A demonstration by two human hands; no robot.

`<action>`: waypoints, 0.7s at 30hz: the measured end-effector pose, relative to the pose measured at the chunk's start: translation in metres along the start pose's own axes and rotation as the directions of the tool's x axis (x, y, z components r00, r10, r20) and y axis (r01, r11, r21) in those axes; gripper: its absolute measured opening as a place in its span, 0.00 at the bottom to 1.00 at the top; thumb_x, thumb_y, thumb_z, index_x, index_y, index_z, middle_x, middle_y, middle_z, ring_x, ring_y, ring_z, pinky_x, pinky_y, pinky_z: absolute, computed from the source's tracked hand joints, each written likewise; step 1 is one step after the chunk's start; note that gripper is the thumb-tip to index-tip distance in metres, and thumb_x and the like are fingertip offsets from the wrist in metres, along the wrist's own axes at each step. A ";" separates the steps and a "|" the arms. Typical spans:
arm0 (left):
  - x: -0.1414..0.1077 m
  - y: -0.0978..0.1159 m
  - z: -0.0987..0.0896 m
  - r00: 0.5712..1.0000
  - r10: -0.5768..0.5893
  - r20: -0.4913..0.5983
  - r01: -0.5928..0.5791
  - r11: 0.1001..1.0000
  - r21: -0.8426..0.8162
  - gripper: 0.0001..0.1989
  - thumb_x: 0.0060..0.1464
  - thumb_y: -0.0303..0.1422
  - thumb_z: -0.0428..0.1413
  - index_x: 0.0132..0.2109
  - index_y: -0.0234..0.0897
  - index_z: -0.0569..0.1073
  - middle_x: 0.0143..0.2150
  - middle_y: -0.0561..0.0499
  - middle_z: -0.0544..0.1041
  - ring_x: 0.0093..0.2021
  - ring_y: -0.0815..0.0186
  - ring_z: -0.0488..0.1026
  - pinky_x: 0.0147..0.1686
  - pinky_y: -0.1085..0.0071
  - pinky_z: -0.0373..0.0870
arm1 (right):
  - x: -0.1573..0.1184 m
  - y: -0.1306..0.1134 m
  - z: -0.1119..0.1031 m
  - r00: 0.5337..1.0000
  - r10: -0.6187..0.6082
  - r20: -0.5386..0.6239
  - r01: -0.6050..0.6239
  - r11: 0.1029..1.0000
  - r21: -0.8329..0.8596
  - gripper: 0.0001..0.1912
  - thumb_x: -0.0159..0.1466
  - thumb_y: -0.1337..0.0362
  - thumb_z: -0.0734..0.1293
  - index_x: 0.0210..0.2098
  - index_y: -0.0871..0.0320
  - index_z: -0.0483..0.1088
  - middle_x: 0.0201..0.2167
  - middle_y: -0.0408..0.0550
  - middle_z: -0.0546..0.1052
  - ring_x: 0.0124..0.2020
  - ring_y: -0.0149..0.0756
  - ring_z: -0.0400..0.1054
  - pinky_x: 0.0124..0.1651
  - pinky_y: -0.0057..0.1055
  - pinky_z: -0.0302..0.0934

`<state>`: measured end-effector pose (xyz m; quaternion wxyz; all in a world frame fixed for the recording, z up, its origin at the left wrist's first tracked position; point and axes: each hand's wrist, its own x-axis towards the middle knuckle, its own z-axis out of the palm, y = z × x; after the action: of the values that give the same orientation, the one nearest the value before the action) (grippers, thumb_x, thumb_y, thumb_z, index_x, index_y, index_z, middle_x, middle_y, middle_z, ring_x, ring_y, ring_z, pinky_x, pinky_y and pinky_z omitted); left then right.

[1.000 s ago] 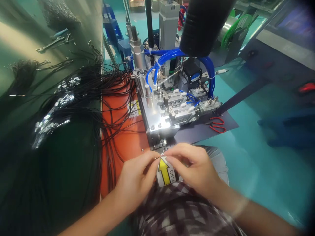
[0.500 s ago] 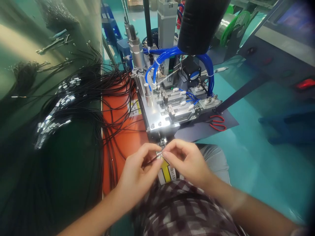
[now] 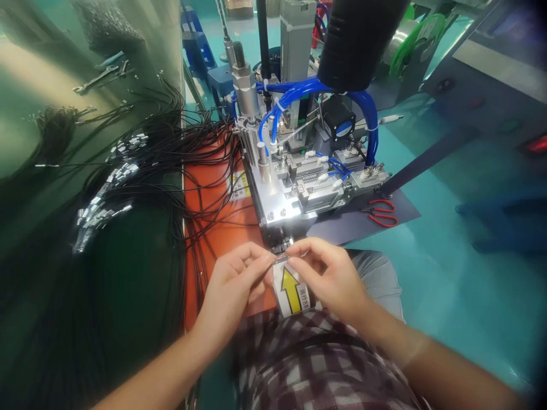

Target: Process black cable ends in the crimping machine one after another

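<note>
My left hand (image 3: 237, 273) pinches a thin black cable near its end, with thumb and index finger together. Opposite it, my right hand (image 3: 329, 276) has its thumb and index fingertips closed at the tip of the same cable end (image 3: 281, 259). Fine detail of that tip is too small to make out. Both hands meet just in front of the metal machine (image 3: 273, 199), close to its small front fixture (image 3: 284, 246). Below the fingertips shows a white label with a yellow arrow (image 3: 291, 290).
Many black cables (image 3: 166, 154) with shiny ends lie to the left, some across the orange surface (image 3: 213, 228). Red-handled cutters (image 3: 382, 213) rest on the dark plate at right. Blue air hoses (image 3: 320, 85) arch over the machine. A wire spool (image 3: 416, 45) stands behind.
My left hand has turned, and its fingertips have shifted up towards the front fixture. The cable end now lies level between both hands, and more of the arrow label shows.
</note>
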<state>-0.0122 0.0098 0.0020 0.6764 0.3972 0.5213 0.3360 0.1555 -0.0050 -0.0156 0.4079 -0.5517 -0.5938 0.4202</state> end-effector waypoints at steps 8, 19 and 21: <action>0.001 -0.003 0.000 0.999 0.030 0.033 -0.031 0.999 0.018 0.13 0.58 0.37 0.56 0.29 0.33 0.67 0.22 0.56 0.69 0.16 0.80 0.52 0.19 0.77 0.45 | -0.001 -0.003 0.002 0.979 0.198 0.055 -0.204 0.964 0.168 0.03 0.60 0.65 0.68 0.33 0.58 0.74 0.24 0.41 0.75 0.23 0.29 0.65 0.26 0.26 0.60; 0.000 -0.005 0.004 0.999 0.048 0.007 -0.048 0.995 0.089 0.15 0.56 0.40 0.57 0.29 0.33 0.67 0.22 0.57 0.69 0.16 0.80 0.54 0.18 0.79 0.47 | -0.011 -0.003 -0.001 0.922 -0.382 -0.063 0.344 0.885 -0.314 0.06 0.64 0.72 0.66 0.39 0.59 0.74 0.34 0.46 0.81 0.34 0.32 0.73 0.37 0.29 0.61; 0.000 -0.006 0.003 0.999 0.047 0.009 -0.048 0.995 0.086 0.15 0.57 0.40 0.57 0.29 0.33 0.67 0.22 0.57 0.69 0.16 0.80 0.54 0.17 0.80 0.47 | -0.014 0.000 -0.001 0.875 -0.483 -0.023 0.427 0.794 -0.432 0.09 0.64 0.72 0.65 0.42 0.59 0.74 0.37 0.47 0.81 0.35 0.34 0.75 0.34 0.31 0.58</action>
<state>-0.0087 0.0062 -0.0028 0.6524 0.4395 0.5232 0.3278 0.1568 -0.0192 -0.0157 0.4089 -0.4925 -0.7560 0.1366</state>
